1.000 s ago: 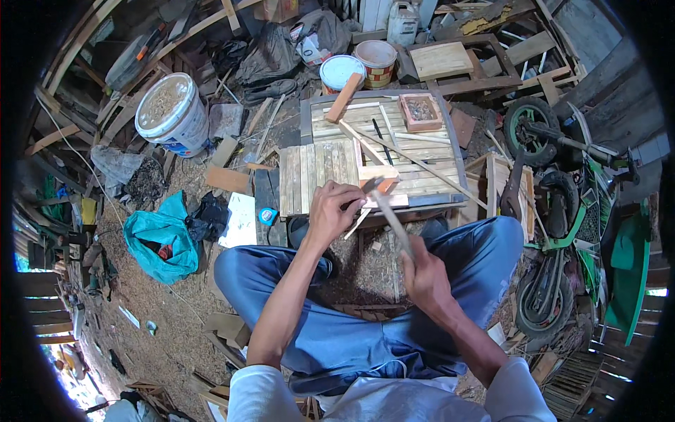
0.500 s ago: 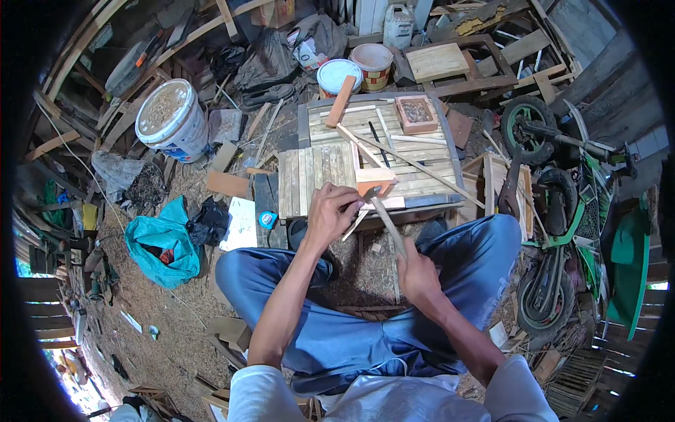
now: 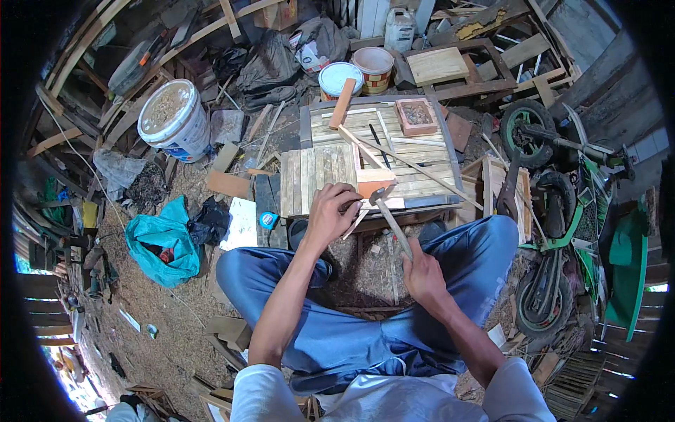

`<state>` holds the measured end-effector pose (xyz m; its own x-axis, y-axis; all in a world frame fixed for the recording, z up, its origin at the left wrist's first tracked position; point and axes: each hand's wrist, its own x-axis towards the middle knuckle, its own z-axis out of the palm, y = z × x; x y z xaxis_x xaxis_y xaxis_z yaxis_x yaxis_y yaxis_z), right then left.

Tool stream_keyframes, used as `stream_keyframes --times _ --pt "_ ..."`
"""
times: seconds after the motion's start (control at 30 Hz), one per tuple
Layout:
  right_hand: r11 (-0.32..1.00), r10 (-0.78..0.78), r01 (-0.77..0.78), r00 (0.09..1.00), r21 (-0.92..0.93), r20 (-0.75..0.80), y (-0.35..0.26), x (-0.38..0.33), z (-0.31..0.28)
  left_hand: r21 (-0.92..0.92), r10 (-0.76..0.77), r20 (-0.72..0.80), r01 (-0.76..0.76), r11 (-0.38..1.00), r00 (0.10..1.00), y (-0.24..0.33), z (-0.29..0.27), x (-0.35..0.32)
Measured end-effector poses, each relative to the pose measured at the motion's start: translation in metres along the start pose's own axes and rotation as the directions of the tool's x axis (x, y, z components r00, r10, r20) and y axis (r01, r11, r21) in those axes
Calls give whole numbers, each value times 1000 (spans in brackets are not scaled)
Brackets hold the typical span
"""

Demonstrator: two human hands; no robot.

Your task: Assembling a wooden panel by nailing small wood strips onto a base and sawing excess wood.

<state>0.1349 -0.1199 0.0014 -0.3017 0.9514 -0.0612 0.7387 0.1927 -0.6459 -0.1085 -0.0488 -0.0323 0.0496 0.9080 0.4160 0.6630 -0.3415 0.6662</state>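
My right hand (image 3: 425, 273) is wrapped round the wooden handle of a hammer (image 3: 394, 226). The hammer's metal head is over the near edge of the slatted wooden worktable (image 3: 299, 176), beside an orange-brown wood block (image 3: 371, 186). My left hand (image 3: 332, 213) is closed at the same edge, fingertips pinched just left of the hammer head. What lies in those fingers is too small to make out. Close by, a thin wood strip (image 3: 356, 221) sticks out below the fingertips. Pale wood strips (image 3: 365, 151) meet the block from behind.
On the table lie a reddish tray (image 3: 415, 117) of small bits, a brown wood piece (image 3: 342, 104) and a long stick (image 3: 429, 172). A tape measure (image 3: 267, 220) and teal sack (image 3: 163, 246) are to the left. A green motorbike (image 3: 573, 211) stands at right; buckets (image 3: 340, 79) stand behind.
The hammer and my right hand have shifted slightly right and toward me. My left hand stays almost in place at the table edge.
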Motion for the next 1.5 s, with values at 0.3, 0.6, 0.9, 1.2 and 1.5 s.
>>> stream_keyframes --times 0.3,0.6,0.9,1.2,1.5 --pt "1000 25 -25 1000 3 5 4 2 6 68 21 20 -23 997 1000 2 -1 0" --pt "737 267 -323 946 594 184 -9 3 14 75 54 28 -56 996 998 2 -1 1" --pt "283 386 -559 810 779 440 -33 1 6 59 43 14 -44 997 999 2 -2 -2" --pt "474 312 -546 838 691 447 -33 2 5 79 56 -2 -56 995 998 2 1 -3" --pt "688 272 -338 940 642 205 -22 -2 21 111 63 -26 -60 992 998 0 4 -5"
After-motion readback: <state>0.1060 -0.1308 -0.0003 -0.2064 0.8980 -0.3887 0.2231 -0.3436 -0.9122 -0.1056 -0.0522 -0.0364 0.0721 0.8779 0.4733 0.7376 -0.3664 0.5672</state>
